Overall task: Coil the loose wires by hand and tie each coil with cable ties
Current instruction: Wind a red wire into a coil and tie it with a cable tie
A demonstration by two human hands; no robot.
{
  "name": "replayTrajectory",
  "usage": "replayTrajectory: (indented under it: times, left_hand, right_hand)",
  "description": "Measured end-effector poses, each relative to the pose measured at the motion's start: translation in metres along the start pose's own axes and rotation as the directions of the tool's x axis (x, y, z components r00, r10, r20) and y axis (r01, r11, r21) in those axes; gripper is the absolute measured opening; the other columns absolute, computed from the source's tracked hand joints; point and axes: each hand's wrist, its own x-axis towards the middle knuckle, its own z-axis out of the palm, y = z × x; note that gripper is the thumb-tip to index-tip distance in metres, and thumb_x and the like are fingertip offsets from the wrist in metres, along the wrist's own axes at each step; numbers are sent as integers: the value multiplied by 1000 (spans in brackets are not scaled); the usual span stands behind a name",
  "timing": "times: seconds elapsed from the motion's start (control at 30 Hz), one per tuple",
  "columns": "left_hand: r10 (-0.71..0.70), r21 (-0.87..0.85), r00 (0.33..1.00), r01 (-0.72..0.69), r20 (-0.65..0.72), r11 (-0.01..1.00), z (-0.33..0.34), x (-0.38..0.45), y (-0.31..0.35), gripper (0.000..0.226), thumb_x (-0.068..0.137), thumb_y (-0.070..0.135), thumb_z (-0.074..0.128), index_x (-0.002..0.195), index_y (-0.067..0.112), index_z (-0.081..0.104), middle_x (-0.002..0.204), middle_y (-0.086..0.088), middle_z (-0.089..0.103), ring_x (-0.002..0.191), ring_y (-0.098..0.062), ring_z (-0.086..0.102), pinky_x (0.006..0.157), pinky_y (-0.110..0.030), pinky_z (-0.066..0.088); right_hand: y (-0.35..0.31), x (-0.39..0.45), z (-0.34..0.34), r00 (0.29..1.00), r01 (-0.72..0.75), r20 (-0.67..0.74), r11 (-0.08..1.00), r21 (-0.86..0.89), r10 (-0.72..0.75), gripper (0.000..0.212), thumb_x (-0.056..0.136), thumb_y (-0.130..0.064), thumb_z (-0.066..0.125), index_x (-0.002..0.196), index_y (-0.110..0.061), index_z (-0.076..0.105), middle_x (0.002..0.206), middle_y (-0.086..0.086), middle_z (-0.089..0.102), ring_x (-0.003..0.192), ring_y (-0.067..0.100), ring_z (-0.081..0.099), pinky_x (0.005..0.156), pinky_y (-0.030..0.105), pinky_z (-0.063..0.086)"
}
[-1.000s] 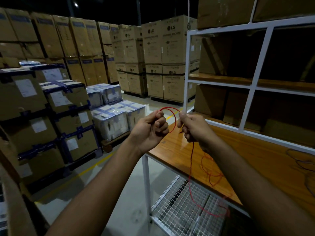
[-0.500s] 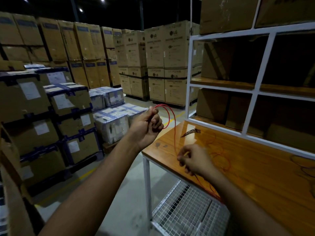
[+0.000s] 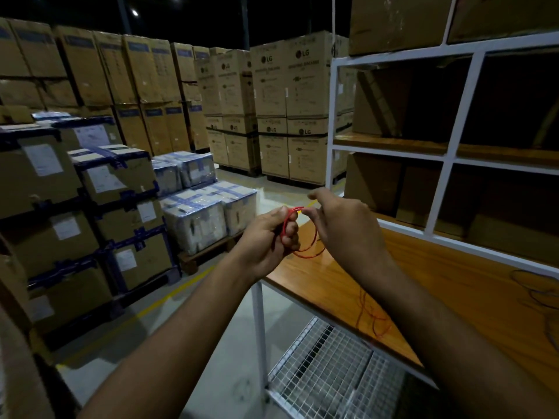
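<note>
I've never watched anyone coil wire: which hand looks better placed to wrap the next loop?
Probably the right hand: it pinches the red wire at the loop's top, while the left hand grips the coil.

The red wire (image 3: 305, 252) looks plastic-sheathed, smooth, with a slight sheen where light catches its loops. The workbench top (image 3: 453, 300) is wood, orange-brown, varnished to a gloss (a pale reflection runs along its near edge). The bench frame (image 3: 447, 155) is metal painted matt white, and the lower shelf (image 3: 326, 373) is bare wire mesh. The stacked boxes (image 3: 272, 86) are matt brown cardboard; the pallet bundles (image 3: 208, 216) wear glossy, wrinkled plastic film. The floor (image 3: 217, 367) is smooth, dull concrete.
</note>
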Motion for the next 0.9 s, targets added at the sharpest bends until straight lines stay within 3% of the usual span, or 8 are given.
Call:
replayTrajectory:
  times: [0.07, 0.2, 0.33, 0.47, 0.6, 0.73, 0.83, 0.9]
  left_hand:
    - [-15, -65, 1000, 17, 25, 998, 1, 1, 0, 30, 107, 23, 32, 90, 10, 52, 56, 5, 38, 44, -7, 32, 50, -21, 32]
    - [-78, -179, 996, 85, 47, 980, -2, 1, 2, 30, 103, 26, 36, 84, 11, 53, 51, 8, 30, 44, -7, 23, 50, -22, 22]
    - [-134, -170, 988, 145, 70, 975, -1, 0, 3, 31, 98, 31, 41, 72, 16, 48, 50, 8, 27, 43, -7, 20, 50, -24, 17]
    - [-171, -186, 984, 179, 57, 966, -4, 5, 1, 37, 104, 30, 35, 71, 16, 45, 47, 8, 25, 38, -7, 21, 47, -23, 16]
    - [-129, -237, 991, 132, 28, 963, -11, 8, 4, 35, 103, 29, 35, 72, 17, 44, 46, 9, 26, 36, -6, 22, 43, -21, 13]
    - [-41, -269, 999, 39, -4, 962, -18, 5, 19, 23, 95, 28, 43, 73, 18, 44, 47, 8, 26, 38, -6, 21, 47, -22, 8]
    - [0, -270, 1000, -6, -23, 963, -21, 6, 29, 29, 101, 27, 38, 75, 17, 44, 49, 7, 26, 39, -6, 21, 46, -21, 8]
    - [7, -245, 999, -16, -39, 969, -21, 8, 31, 33, 106, 28, 34, 76, 16, 44, 50, 7, 26, 39, -6, 21, 45, -21, 9]
  right_hand:
    - [7, 4, 7, 991, -106, 81, 994, 0, 105, 36, 99, -48, 49, 122, -23, 63, 84, 1, 71, 76, 18, 65, 61, 31, 53]
    - [19, 8, 19, 955, -225, 250, 939, 260, 160, 44, 100, -53, 43, 71, -27, 64, 58, -6, 58, 57, 9, 55, 54, 33, 43]
    - [16, 8, 25, 930, -334, 283, 858, 391, 233, 55, 102, -50, 40, 59, -22, 58, 54, -5, 55, 55, 12, 52, 58, 35, 42]
    - [18, 7, 26, 873, -466, 390, 740, 485, 293, 57, 100, -53, 43, 63, -17, 65, 50, -7, 51, 52, 12, 48, 56, 33, 39]
    - [41, -2, 26, 752, -624, 643, 466, 627, 142, 38, 103, -40, 47, 97, -13, 72, 56, -5, 47, 51, 9, 40, 48, 24, 32]
    - [78, -26, 28, 579, -803, 816, 176, 570, 0, 26, 98, -11, 52, 120, -5, 65, 83, 5, 61, 71, 15, 55, 71, 31, 46]
    - [84, -47, 40, 529, -842, 831, -15, 539, 172, 25, 95, -2, 56, 119, 0, 61, 93, 15, 64, 77, 22, 67, 86, 43, 57]
    - [75, -56, 49, 513, -820, 767, -44, 571, 384, 24, 92, -2, 62, 115, 6, 58, 88, 18, 66, 69, 23, 71, 71, 42, 62]
